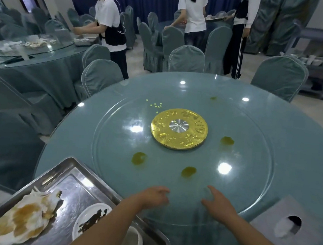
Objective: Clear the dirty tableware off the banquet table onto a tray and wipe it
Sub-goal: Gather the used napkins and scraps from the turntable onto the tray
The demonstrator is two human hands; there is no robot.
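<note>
- Left hand [153,197] — nearer than the gold disc [179,128], fingers loosely bent, empty.
- Right hand [219,204] — likewise, fingers spread above the tabletop [290,153].
- Tray [69,163] — near-left of the disc.

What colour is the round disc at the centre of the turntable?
Gold disc with a silver centre, embossed; head view.

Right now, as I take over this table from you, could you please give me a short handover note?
Left hand and right hand: both open, holding nothing, above the near edge of the turntable.
Tray, near left: stained napkins, dirty plate, small bowl.
Done: no tableware shows on the table.
Left: wipe the green spills and yellow crumbs; tissue box sits near right.
</note>
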